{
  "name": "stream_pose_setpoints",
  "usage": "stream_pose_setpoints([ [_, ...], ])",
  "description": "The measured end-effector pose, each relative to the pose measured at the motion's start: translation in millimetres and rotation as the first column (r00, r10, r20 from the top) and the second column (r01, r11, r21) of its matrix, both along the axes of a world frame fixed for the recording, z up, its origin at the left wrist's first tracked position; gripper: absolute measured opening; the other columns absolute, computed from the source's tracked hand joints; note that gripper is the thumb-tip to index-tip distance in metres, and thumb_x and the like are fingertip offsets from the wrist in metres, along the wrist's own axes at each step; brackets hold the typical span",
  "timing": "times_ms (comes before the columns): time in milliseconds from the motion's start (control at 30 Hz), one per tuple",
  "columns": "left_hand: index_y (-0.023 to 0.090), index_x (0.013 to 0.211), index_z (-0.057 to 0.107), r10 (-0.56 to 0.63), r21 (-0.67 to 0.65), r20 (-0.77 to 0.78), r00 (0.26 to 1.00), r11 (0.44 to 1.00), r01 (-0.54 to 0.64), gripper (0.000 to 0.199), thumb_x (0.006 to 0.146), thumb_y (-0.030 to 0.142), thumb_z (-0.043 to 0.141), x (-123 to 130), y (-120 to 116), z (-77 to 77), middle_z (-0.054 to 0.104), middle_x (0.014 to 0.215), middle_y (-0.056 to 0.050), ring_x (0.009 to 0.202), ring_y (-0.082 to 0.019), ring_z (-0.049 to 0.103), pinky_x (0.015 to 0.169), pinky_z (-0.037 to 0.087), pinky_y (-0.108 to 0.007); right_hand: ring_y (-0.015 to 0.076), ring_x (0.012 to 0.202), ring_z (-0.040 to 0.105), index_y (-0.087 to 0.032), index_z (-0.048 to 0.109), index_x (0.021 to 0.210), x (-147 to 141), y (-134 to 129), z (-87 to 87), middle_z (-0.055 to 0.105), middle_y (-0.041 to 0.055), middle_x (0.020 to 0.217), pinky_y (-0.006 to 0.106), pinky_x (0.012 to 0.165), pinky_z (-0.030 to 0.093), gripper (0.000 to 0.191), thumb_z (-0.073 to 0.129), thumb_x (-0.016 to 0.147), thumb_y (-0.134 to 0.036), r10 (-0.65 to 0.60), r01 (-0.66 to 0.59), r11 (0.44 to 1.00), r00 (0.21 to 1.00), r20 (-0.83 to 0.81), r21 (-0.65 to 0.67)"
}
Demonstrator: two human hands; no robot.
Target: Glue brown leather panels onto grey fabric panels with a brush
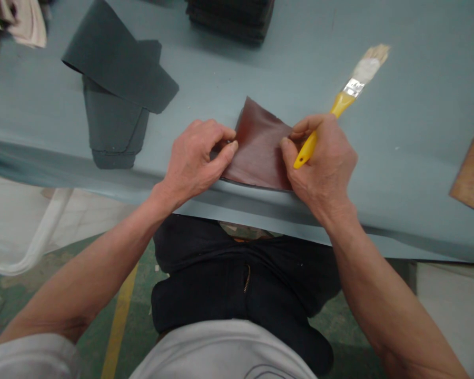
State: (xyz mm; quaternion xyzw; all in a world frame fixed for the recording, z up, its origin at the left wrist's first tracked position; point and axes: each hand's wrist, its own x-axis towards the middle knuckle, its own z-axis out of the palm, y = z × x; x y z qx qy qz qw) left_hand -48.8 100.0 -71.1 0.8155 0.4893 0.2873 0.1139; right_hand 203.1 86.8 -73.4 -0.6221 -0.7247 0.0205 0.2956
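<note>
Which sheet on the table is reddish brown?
The reddish-brown sheet between the left hand and right hand; the overlapping sheets to its left and the stack beyond it are dark.

No legible text, labels, brands, numbers or signs.

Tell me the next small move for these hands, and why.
Probably smooth the brown sheet flat on the table: its surface looks bowed, the left hand and right hand are at its sides, and the brush points its bristles away.
</note>
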Motion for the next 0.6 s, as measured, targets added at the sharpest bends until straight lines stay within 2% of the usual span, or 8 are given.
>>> stream_pose_setpoints([
  [600,0.03,0.103,0.067,0.02,-0.031,-0.03,0.999,0.999,-0.021,0.009,0.104,0.035,0.059,0.2,-1.1,0.9,0.072,0.092,-0.003,0.093,-0.027,0.07,0.091,0.055,-0.047,0.028,0.101,0.071,-0.029,0.059,0.113,-1.1,-0.7,2.4,0.074,0.0071,0.11,0.046,0.093,0.057,0.016,0.063,0.1,-0.037,-0.018,0.018,1.0,1.0,0.008,-0.021],
])
